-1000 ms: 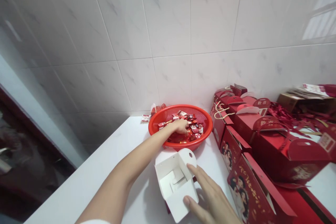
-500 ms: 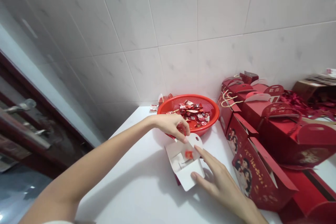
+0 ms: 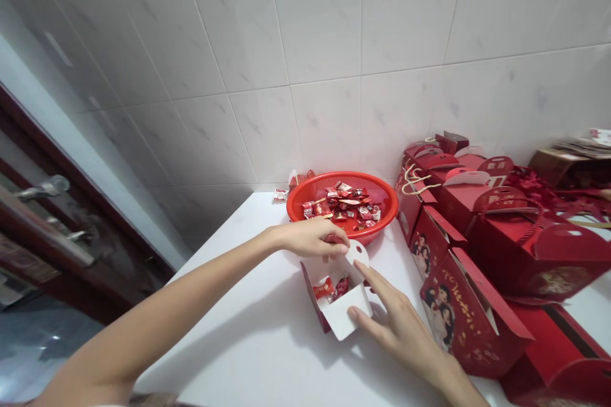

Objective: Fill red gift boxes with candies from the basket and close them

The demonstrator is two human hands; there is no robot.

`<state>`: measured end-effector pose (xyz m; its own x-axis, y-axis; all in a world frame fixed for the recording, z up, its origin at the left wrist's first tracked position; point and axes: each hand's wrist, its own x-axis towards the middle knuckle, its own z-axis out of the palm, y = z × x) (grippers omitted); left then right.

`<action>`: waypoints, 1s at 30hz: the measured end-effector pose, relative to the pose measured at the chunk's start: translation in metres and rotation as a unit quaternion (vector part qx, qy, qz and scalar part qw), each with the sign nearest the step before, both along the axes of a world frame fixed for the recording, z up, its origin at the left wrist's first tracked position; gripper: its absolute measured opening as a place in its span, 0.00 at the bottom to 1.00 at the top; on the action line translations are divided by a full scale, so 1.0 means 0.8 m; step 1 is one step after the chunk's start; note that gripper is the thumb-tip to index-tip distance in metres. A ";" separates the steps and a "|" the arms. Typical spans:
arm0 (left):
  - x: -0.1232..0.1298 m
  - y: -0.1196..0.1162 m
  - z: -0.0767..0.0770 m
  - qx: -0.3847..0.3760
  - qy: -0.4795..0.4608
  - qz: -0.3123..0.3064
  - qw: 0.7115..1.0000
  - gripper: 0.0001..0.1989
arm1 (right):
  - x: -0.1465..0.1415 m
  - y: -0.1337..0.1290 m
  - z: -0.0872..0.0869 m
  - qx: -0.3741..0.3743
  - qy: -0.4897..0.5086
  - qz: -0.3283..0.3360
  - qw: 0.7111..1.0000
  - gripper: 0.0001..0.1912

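Observation:
A small gift box [image 3: 345, 319], red outside and white inside, stands on the table with its flaps up. My right hand [image 3: 405, 324] grips its right side, with the thumb on the near flap and the fingers at the far flap. Inside lie a bright red wrapped candy [image 3: 324, 287] and a darker red one [image 3: 341, 288]. My left hand [image 3: 319, 238] hangs over the box's far edge, fingers curled together; what they hold, if anything, is hidden. Just behind it is a red plastic basket [image 3: 389, 213] of wrapped candies [image 3: 351, 200].
Red gift boxes [image 3: 482, 311] with printed couples and rope handles line the right side. Small packets [image 3: 280, 196] lie behind the basket at the left, near the tiled wall [image 3: 324, 121]. The white table [image 3: 229, 331] ends at the left, with a door [image 3: 52, 222] beyond.
A red candy blurred in mid-air over the box is no longer in the air; two candies now lie inside. My left hand has shifted slightly, its fingers more curled. My right hand keeps its grip.

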<state>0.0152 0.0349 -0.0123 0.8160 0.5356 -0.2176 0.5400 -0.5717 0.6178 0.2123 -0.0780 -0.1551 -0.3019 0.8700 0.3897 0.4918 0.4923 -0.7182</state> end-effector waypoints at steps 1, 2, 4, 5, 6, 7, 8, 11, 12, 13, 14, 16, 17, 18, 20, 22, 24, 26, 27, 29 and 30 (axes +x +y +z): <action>-0.002 -0.001 0.000 -0.017 -0.004 0.009 1.000 0.13 | 0.000 0.000 -0.001 -0.002 -0.001 -0.001 1.000 0.33; -0.004 -0.002 0.000 -0.031 -0.007 0.014 0.999 0.15 | 0.000 0.000 -0.002 -0.005 -0.002 -0.001 1.000 0.33; -0.006 -0.003 -0.002 -0.036 -0.006 0.020 0.999 0.16 | 0.000 0.001 -0.004 -0.009 -0.001 -0.001 1.000 0.34; -0.007 -0.003 -0.004 -0.027 -0.005 0.024 0.999 0.16 | 0.000 0.001 -0.005 -0.009 0.000 -0.001 1.000 0.34; -0.009 -0.003 -0.005 -0.012 -0.005 0.028 1.000 0.16 | 0.000 0.001 -0.005 -0.009 0.000 0.000 1.000 0.34; -0.010 -0.003 -0.007 0.005 -0.005 0.032 0.999 0.17 | 0.000 0.001 -0.005 -0.008 0.001 0.001 1.000 0.33; -0.012 -0.003 -0.008 0.024 -0.007 0.034 0.999 0.17 | 0.000 0.001 -0.004 -0.007 0.001 0.002 1.000 0.33; -0.017 -0.002 -0.009 0.071 -0.011 0.027 0.997 0.14 | 0.000 0.001 -0.004 -0.004 0.002 -0.001 1.000 0.33; -0.018 -0.002 -0.009 0.079 -0.010 0.022 0.997 0.12 | 0.000 0.001 -0.004 -0.004 0.002 -0.002 1.000 0.33; -0.020 -0.002 -0.008 0.083 -0.007 0.017 0.996 0.11 | 0.000 0.001 -0.005 -0.003 0.001 -0.002 1.000 0.33; -0.021 -0.003 -0.008 0.082 -0.003 0.010 0.997 0.10 | 0.000 0.001 -0.006 -0.003 0.001 -0.002 1.000 0.34; -0.024 -0.008 -0.006 0.076 0.006 -0.004 0.997 0.09 | 0.000 0.001 -0.008 -0.002 -0.002 -0.002 1.000 0.34; -0.026 -0.011 -0.005 0.080 0.012 -0.007 0.997 0.09 | 0.000 0.002 -0.009 0.000 -0.003 -0.002 1.000 0.34; -0.029 -0.014 -0.004 0.091 0.021 -0.007 0.996 0.09 | 0.000 0.002 -0.009 0.003 -0.004 -0.003 1.000 0.34; -0.036 -0.023 -0.001 0.132 0.054 0.009 0.990 0.10 | 0.001 0.002 -0.009 0.013 -0.005 -0.007 1.000 0.34; -0.048 -0.032 0.001 0.177 0.088 0.040 0.979 0.12 | 0.002 0.001 -0.008 0.028 -0.009 -0.015 0.999 0.33; -0.062 -0.041 -0.002 0.199 0.096 0.074 0.972 0.16 | 0.004 -0.001 -0.004 0.052 -0.018 -0.014 0.998 0.34; -0.077 -0.047 -0.011 0.193 0.074 0.111 0.972 0.20 | 0.006 -0.003 0.002 0.080 -0.026 0.005 0.996 0.38; -0.084 -0.050 -0.018 0.182 0.055 0.125 0.974 0.23 | 0.007 -0.004 0.005 0.092 -0.029 0.019 0.995 0.40; -0.096 -0.052 -0.033 0.145 0.001 0.142 0.979 0.29 | 0.008 -0.006 0.009 0.105 -0.032 0.047 0.993 0.44; -0.100 -0.053 -0.041 0.125 -0.031 0.147 0.981 0.31 | 0.007 -0.007 0.011 0.108 -0.033 0.057 0.992 0.44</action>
